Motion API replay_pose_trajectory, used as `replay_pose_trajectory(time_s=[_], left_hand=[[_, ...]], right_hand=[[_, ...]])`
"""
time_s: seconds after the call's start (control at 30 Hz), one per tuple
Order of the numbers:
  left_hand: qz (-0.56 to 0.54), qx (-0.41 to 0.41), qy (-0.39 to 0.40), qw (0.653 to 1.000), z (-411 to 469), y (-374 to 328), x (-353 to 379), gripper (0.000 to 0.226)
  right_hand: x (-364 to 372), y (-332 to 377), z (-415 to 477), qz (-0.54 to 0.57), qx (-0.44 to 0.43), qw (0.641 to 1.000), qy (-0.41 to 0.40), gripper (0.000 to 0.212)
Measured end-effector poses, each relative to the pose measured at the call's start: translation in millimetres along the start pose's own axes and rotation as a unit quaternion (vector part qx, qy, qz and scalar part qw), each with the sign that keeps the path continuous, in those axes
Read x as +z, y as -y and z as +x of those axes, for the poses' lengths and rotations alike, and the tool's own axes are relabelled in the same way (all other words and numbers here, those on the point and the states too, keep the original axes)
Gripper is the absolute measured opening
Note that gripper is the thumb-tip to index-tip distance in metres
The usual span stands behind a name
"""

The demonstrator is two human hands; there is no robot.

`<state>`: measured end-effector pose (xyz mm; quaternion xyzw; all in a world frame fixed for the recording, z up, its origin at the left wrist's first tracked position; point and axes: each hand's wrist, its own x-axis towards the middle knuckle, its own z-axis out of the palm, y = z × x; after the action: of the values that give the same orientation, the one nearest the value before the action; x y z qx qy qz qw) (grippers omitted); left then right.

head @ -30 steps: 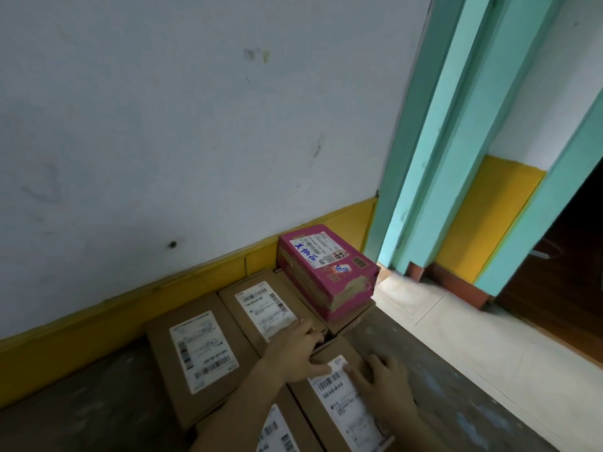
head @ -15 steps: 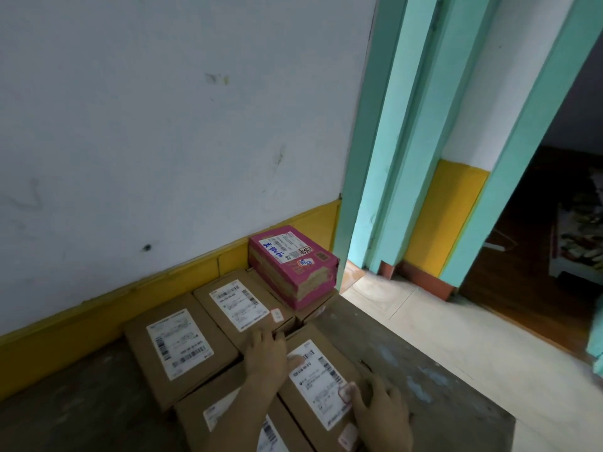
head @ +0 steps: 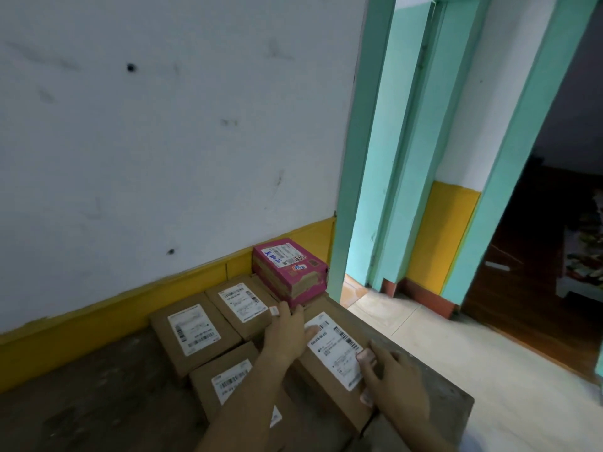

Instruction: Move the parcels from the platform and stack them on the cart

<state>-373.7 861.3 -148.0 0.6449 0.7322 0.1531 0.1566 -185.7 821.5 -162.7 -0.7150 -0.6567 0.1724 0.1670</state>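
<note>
Several flat brown cardboard parcels with white labels lie on a dark concrete platform (head: 81,402) against the wall. A pink box (head: 288,270) stands on the far parcels by the door frame. My left hand (head: 288,334) rests on the far left corner of the nearest right parcel (head: 332,370), thumb up, fingers over its label. My right hand (head: 396,383) lies on the same parcel's right edge with the fingers spread over the label's corner. Two other parcels lie further left, one (head: 192,334) near the wall and one (head: 228,383) partly under my left forearm. No cart is in view.
A white wall with a yellow base band (head: 114,308) backs the platform. Teal door frames (head: 359,158) stand to the right. Pale floor tiles (head: 456,353) run past the platform's right edge toward a dark room.
The view has swung left and down slightly. My right hand has slid up along the parcel's right edge; my left hand stays on its far corner.
</note>
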Motion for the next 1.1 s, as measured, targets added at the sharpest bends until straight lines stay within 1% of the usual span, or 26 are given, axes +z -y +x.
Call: replay_pose_trajectory(time_s=[0.2, 0.33, 0.47, 0.67, 0.87, 0.97, 1.1], left_hand=[[0.048, -0.058, -0.06, 0.995, -101, -9, -76, 0.062], [0.077, -0.104, -0.111, 0.985, -193, 0, -117, 0.062], [0.083, -0.149, -0.134, 0.976, -264, 14, -154, 0.062], [0.098, -0.221, -0.16, 0.957, -345, 53, -199, 0.062], [0.104, -0.284, -0.174, 0.937, -415, 106, -226, 0.063], [0.119, -0.313, -0.179, 0.925, -447, 137, -238, 0.065], [0.112, -0.335, -0.187, 0.917, -482, 184, -255, 0.069]], right_hand=[[-50, 25, -68, 0.032, -0.136, 0.99, -0.027, 0.045], [-70, 48, -128, 0.044, -0.22, 0.974, -0.021, 0.046], [-77, 75, -181, 0.059, -0.279, 0.958, -0.004, 0.05], [-76, 126, -243, 0.085, -0.348, 0.933, 0.029, 0.051], [-53, 180, -299, 0.099, -0.405, 0.906, 0.071, 0.052], [-37, 205, -328, 0.103, -0.425, 0.893, 0.105, 0.054], [-15, 245, -363, 0.113, -0.44, 0.882, 0.121, 0.054]])
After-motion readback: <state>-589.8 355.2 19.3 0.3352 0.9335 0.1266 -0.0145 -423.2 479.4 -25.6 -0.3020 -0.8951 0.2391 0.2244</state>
